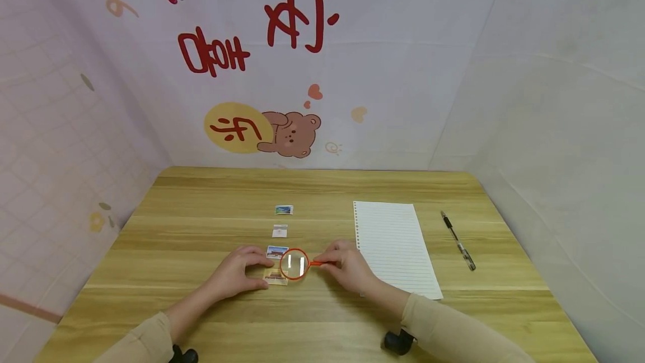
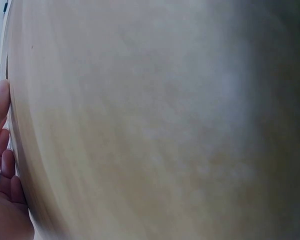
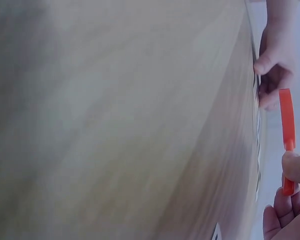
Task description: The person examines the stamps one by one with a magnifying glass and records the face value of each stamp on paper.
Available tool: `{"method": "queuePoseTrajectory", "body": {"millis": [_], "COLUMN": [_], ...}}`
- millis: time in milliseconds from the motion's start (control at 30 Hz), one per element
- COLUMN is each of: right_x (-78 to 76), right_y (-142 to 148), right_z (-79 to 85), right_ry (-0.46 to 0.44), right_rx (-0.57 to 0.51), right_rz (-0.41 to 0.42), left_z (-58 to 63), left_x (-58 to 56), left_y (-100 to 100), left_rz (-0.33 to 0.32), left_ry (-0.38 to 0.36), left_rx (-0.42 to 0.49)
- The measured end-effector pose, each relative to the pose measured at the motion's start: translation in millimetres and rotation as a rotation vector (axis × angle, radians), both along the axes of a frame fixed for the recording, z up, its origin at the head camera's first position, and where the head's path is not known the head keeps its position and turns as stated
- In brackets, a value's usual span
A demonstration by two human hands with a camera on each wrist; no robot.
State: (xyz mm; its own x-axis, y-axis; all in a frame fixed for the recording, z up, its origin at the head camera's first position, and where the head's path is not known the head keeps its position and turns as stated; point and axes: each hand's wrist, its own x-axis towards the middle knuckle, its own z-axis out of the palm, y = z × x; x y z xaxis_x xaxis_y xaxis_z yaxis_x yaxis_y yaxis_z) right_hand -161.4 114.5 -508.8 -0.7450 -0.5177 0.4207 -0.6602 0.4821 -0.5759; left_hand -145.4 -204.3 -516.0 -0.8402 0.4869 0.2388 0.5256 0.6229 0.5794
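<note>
My right hand [image 1: 350,269] pinches the handle of a red-rimmed magnifying glass [image 1: 294,273] between thumb and fingers. In the right wrist view the red magnifying glass [image 3: 287,120] is seen edge-on, raised off the table. Its lens overlaps the right parts of a yellowish stamp [image 1: 274,277] and a blue stamp with a red building [image 1: 276,251]. My left hand [image 1: 234,274] rests at the left of these two, thumb and fingertips spread, touching the yellowish stamp's left edge. Only part of the left hand [image 2: 7,210] shows in the left wrist view.
Farther back lie a pale grey stamp [image 1: 279,231] and a blue-green stamp [image 1: 284,210], in a column with the others. A lined paper sheet [image 1: 395,245] lies on the right, partly under the right hand and wrist. Beyond it is a black pen [image 1: 458,241]. Fabric walls surround the wooden table [image 1: 201,200].
</note>
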Motion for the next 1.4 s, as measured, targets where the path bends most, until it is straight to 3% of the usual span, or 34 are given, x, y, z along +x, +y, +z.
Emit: {"method": "queuePoseTrajectory", "body": {"millis": [500,1133,1400], "right_x": [9.4,8.3,9.1], "right_y": [-17.8,-31.6,-36.5], "right_z": [-1.2,-1.9,-0.1], "right_ry": [0.011,-0.036,-0.06], "right_rx": [0.048,0.102,0.088], "right_rz": [0.043,0.039,0.046], "left_z": [-1.7,-4.6,-5.2], "left_x": [-0.4,-2.6,-3.2], "left_y": [-1.4,-1.9,-1.4], "left_rz": [-0.001,-0.018,-0.012], "left_ry": [-0.015,0.039,0.027], "left_rx": [0.011,0.011,0.01]}}
